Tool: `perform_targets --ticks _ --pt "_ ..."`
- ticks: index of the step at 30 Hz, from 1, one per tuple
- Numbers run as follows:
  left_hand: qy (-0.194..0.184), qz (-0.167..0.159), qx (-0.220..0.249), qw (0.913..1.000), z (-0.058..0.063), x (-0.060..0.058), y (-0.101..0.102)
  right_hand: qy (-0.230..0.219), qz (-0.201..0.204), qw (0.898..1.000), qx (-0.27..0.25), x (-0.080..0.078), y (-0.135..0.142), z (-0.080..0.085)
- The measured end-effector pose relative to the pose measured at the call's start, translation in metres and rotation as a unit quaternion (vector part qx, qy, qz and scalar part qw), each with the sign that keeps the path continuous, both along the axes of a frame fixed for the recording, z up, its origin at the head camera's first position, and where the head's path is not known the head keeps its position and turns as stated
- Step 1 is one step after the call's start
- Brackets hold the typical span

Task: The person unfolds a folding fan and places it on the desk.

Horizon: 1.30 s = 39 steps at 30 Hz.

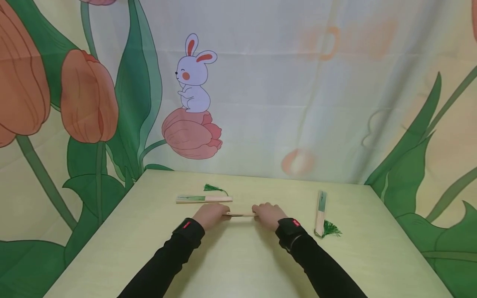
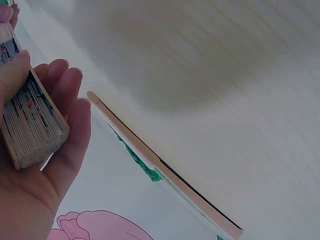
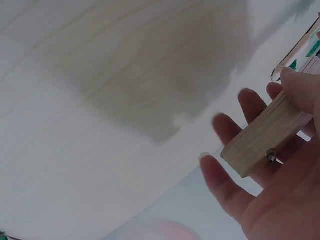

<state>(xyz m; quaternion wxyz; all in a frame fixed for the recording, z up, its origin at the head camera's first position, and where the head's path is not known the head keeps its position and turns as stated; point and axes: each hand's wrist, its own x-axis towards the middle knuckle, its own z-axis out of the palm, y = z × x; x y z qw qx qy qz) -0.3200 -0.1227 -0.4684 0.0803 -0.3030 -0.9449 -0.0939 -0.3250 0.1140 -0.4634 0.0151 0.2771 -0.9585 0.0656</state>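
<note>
Folded fan [image 1: 242,215], holding step imo: left hand [image 1: 210,216], fingers round pleated end [image 2: 31,131]; right hand [image 1: 270,216], fingers round rivet end [image 3: 262,135]. Next move probably needs steady, even grip.

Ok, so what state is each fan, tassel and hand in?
Held fan: folded, in both hands
Left fan: folded, lying crosswise
Right fan: folded, lying lengthwise
Left tassel: loose
Right tassel: splayed
Left hand: grips the held fan
Right hand: grips its riveted end
</note>
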Motion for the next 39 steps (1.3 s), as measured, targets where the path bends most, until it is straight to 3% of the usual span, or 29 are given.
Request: perform_targets --ticks 10,18,22,25,27,28,30,32,35,39 --pt "-0.020 0.002 0.062 0.9979 0.012 -0.007 0.002 -0.051 0.005 0.998 -0.048 0.002 0.017 -0.002" --pt "-0.059 0.006 0.133 0.9894 0.019 -0.016 0.007 -0.038 0.009 0.993 -0.110 0.011 0.031 0.001" --pt "-0.079 0.038 0.180 0.9798 0.020 -0.024 0.009 -0.035 0.013 0.987 -0.154 0.016 0.036 0.003" --pt "-0.110 0.064 0.246 0.9610 0.019 -0.030 0.013 -0.038 -0.003 0.983 -0.179 0.019 0.038 0.003" --pt "-0.143 0.077 0.309 0.9372 0.017 -0.034 0.017 -0.037 -0.025 0.981 -0.190 0.021 0.038 0.003" --pt "-0.164 0.082 0.346 0.9202 0.015 -0.035 0.019 -0.038 -0.038 0.979 -0.198 0.022 0.038 0.002" --pt "-0.210 0.087 0.428 0.8747 0.013 -0.038 0.024 -0.036 -0.059 0.974 -0.214 0.025 0.038 0.001" --pt "-0.250 0.093 0.501 0.8235 0.011 -0.040 0.030 -0.040 -0.079 0.970 -0.227 0.027 0.036 -0.002" --pt "-0.287 0.096 0.581 0.7553 0.008 -0.041 0.038 -0.045 -0.101 0.963 -0.248 0.029 0.033 -0.005" --pt "-0.310 0.096 0.660 0.6782 0.010 -0.042 0.050 -0.055 -0.129 0.947 -0.290 0.034 0.029 -0.005"
